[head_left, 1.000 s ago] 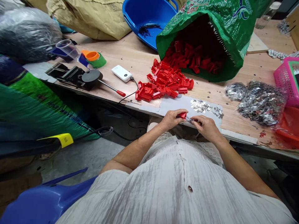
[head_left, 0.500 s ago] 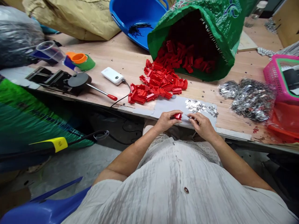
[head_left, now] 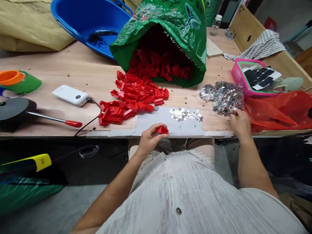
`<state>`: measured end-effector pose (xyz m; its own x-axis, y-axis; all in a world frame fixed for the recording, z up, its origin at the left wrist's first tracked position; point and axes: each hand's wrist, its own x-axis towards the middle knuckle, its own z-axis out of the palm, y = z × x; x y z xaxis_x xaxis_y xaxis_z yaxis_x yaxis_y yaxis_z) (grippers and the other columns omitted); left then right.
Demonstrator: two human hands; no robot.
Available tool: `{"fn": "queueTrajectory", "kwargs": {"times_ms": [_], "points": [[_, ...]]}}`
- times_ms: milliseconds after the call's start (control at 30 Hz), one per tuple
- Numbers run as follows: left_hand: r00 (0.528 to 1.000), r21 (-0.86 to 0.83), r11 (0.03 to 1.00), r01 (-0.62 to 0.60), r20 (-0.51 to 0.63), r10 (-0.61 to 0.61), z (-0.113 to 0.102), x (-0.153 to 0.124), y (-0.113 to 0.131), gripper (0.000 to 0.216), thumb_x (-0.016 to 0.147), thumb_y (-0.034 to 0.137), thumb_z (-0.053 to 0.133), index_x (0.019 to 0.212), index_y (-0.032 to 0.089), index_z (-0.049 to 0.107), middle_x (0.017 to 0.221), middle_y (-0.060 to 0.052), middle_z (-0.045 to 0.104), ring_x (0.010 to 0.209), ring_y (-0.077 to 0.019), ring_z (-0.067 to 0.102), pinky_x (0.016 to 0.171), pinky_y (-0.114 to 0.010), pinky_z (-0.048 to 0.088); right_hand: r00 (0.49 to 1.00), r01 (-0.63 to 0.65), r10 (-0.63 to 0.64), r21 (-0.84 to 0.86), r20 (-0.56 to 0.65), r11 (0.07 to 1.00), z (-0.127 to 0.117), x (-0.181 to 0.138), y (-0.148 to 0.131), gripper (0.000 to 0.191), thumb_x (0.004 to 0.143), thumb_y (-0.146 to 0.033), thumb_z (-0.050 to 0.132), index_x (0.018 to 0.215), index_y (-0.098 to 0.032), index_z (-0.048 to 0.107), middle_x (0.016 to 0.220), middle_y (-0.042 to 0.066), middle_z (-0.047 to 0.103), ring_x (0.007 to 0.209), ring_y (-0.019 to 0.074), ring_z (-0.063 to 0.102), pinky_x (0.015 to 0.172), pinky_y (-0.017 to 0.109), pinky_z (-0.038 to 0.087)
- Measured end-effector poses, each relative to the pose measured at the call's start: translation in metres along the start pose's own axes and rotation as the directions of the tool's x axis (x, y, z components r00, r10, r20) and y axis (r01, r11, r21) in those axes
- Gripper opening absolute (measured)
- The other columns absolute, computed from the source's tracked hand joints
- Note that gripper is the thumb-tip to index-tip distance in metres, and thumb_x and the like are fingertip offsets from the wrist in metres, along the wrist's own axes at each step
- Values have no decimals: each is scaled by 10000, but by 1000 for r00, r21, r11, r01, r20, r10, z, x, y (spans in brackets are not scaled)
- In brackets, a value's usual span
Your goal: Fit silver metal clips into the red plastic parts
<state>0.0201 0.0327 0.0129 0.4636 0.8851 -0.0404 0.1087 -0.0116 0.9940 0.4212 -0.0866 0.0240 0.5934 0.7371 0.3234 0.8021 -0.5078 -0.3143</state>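
My left hand [head_left: 149, 140] is closed around a small red plastic housing [head_left: 162, 130] at the table's front edge. Out to the right, my right hand [head_left: 241, 124] is at the lower edge of a clear bag of small metal parts [head_left: 227, 97], its fingertips drawn together; whatever they pinch, if anything, is hidden. A pile of similar red housings [head_left: 136, 94] lies to the left, spilling from an open green sack [head_left: 195, 42]. Flat shiny metal pieces [head_left: 185, 114] are scattered on a grey sheet [head_left: 151, 122] between my hands.
A lever tool with a red handle [head_left: 73, 123] and a white power bank [head_left: 70, 95] with a cable sit on the left. Behind are a blue basin [head_left: 73, 19] and a wooden board [head_left: 213, 48]. A pink basket [head_left: 237, 74] and a red plastic bag [head_left: 280, 110] occupy the right.
My right hand has left the spot beside the red housing and moved right to the clear bag. My left hand still holds the housing. The view has turned rightward.
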Motion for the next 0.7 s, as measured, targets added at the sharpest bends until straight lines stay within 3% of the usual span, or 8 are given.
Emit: {"fn": "queueTrajectory", "kwargs": {"times_ms": [167,500,600,700], "points": [[1000,40,999,-1,-9,2,1,-5,0,450,709,388,816,1089,186,682,1081,-78,741,927,-208,700,939,-371,554,990,-60,70,-90,122,994,-10,-5,27,266,820,-304,538,958,-208,745,897,98,717,832,260,618,758,378,453],[999,61,998,-34,8,33,4,-9,-5,427,729,382,808,1088,189,683,1096,-81,732,938,-210,704,921,-364,570,961,-135,180,-213,210,968,-6,-14,22,302,842,-361,574,1005,-176,749,890,160,745,822,308,651,727,395,447],[999,59,997,-39,-10,40,4,-10,-6,429,727,375,810,1093,188,686,1096,-80,733,922,-203,705,913,-353,572,969,-97,119,-109,219,989,-8,-19,15,306,837,-366,595,1021,-172,745,914,152,750,842,300,661,752,386,457],[997,33,998,-62,-50,64,7,-10,-6,416,720,351,819,1080,187,689,1087,-71,734,939,-195,703,914,-328,567,978,10,-35,121,204,993,-11,-28,0,279,847,-366,601,1027,-192,726,974,106,747,864,259,661,769,352,464]]}}
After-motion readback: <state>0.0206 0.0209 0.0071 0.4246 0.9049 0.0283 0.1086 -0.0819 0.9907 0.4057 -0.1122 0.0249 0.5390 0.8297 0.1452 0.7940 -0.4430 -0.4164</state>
